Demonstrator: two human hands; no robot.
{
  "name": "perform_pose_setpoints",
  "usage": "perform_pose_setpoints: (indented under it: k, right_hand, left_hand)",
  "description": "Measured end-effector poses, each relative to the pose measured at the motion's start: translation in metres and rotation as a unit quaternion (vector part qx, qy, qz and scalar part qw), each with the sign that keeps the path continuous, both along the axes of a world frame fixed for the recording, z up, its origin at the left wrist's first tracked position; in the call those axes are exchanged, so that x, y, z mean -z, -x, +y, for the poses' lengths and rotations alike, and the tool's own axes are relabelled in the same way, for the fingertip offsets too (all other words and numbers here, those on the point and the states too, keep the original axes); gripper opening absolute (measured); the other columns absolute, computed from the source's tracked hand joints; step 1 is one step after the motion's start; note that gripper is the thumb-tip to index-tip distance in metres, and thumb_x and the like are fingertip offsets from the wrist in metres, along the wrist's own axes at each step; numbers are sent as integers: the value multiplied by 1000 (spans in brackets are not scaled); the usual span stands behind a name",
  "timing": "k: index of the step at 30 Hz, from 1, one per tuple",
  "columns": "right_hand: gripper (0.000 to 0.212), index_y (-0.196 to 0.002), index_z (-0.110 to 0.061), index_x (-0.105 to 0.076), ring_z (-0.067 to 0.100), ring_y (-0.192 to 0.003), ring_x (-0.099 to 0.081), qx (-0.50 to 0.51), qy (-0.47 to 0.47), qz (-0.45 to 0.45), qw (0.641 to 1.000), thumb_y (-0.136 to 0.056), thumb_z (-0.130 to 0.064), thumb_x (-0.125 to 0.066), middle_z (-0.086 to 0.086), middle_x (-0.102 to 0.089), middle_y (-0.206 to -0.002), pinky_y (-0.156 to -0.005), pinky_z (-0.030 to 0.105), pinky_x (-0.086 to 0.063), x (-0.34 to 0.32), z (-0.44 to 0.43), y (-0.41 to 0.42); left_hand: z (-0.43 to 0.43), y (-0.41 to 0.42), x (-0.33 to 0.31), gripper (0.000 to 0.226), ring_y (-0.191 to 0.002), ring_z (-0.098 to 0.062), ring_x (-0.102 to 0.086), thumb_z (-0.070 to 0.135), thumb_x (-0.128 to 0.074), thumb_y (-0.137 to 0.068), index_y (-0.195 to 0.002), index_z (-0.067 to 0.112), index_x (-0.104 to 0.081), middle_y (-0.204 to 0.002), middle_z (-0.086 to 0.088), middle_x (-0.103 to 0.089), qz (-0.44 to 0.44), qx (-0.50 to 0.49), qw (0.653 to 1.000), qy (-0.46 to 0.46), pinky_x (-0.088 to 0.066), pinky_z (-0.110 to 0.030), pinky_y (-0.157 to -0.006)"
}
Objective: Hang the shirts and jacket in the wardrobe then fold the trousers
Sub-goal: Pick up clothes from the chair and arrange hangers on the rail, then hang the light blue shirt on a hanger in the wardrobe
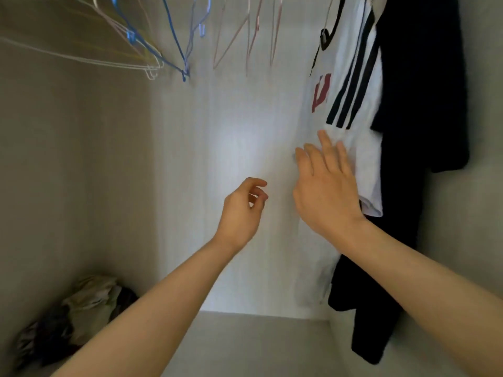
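Inside the wardrobe, over on the right, the white shirt is already up beside a dark garment. The right hand lies flat on it with straight fingers, smoothing it I'd guess, while the left hand is loosely curled with nothing in its grip. Hanging looks midway, so next is probably grabbing a free hanger and another piece, maybe from the pile on the floor.
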State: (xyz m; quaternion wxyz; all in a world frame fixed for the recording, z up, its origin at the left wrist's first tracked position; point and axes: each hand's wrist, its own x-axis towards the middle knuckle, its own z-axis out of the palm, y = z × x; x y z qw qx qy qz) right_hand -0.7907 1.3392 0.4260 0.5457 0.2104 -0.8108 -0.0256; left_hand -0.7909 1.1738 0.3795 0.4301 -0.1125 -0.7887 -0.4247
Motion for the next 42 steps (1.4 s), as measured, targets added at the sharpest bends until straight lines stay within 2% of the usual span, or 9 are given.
perform_pose_setpoints:
  k: [7,12,16,21,24,27,31,36,42]
  right_hand:
    - [53,-132,3,-51,41,-140,-31,-139,6,-83,987,-82,-12,-59,21,-56,-129,-115,56,-21,84,-32,-39]
    - [46,-123,2,-59,40,-131,-45,-226,-17,-129,965,-78,-9,-61,17,-64,-112,-110,55,-34,142,-73,-79]
    - [42,-118,1,-62,39,-125,-52,-312,-48,-171,934,-78,-10,-65,17,-66,-107,-105,53,-40,179,-113,-124]
    - [44,-120,2,-61,38,-118,-56,-418,-106,-215,876,-79,-11,-69,19,-67,-107,-100,46,-46,225,-166,-189]
    - [49,-115,3,-62,34,-106,-63,-473,-134,-222,842,-73,-15,-78,16,-69,-102,-93,40,-50,253,-201,-233]
    - [50,-121,1,-60,33,-110,-63,-506,-160,-255,808,-79,-20,-75,15,-68,-107,-90,38,-52,284,-240,-272]
    - [44,-132,-1,-52,35,-125,-52,-527,-216,-306,762,-93,-21,-59,16,-63,-119,-105,39,-41,324,-300,-317]
    - [38,-128,0,-54,37,-122,-52,-535,-267,-359,716,-94,-17,-54,17,-63,-115,-100,42,-44,361,-368,-372]
    - [22,-104,1,-63,34,-89,-60,-554,-291,-401,669,-83,-6,-65,14,-64,-91,-68,39,-51,395,-441,-422]
  left_hand:
    - [-31,-102,67,20,-90,4,-55,17,-51,-99,-114,26,-60,-87,21,-60,-62,-150,986,40,-43,-8,-67]
    - [-66,-189,121,20,-81,-8,-63,16,-53,-97,-114,22,-62,-86,8,-67,-122,-218,968,25,-54,-34,-76]
    - [-89,-253,166,24,-97,-6,-59,26,-50,-101,-124,26,-58,-108,10,-64,-165,-293,938,81,-52,-31,-84]
    - [-116,-326,211,25,-92,-12,-58,23,-49,-101,-125,22,-58,-104,5,-64,-195,-393,889,127,-48,-23,-73]
    - [-137,-373,237,26,-96,-19,-62,19,-55,-98,-123,17,-61,-100,3,-66,-229,-440,861,113,-55,-38,-76]
    - [-163,-420,262,25,-91,-19,-63,16,-59,-96,-120,14,-64,-94,2,-67,-251,-479,836,88,-53,-33,-72]
    - [-205,-484,295,27,-92,-18,-60,19,-57,-97,-123,17,-63,-97,2,-66,-302,-531,792,23,-51,-34,-72]
    - [-252,-560,334,26,-91,-19,-58,20,-54,-98,-122,16,-62,-93,3,-65,-363,-560,744,-28,-52,-40,-69]
    - [-299,-634,372,22,-80,-15,-53,17,-56,-97,-116,14,-64,-81,13,-50,-412,-586,695,-67,-49,-34,-61]
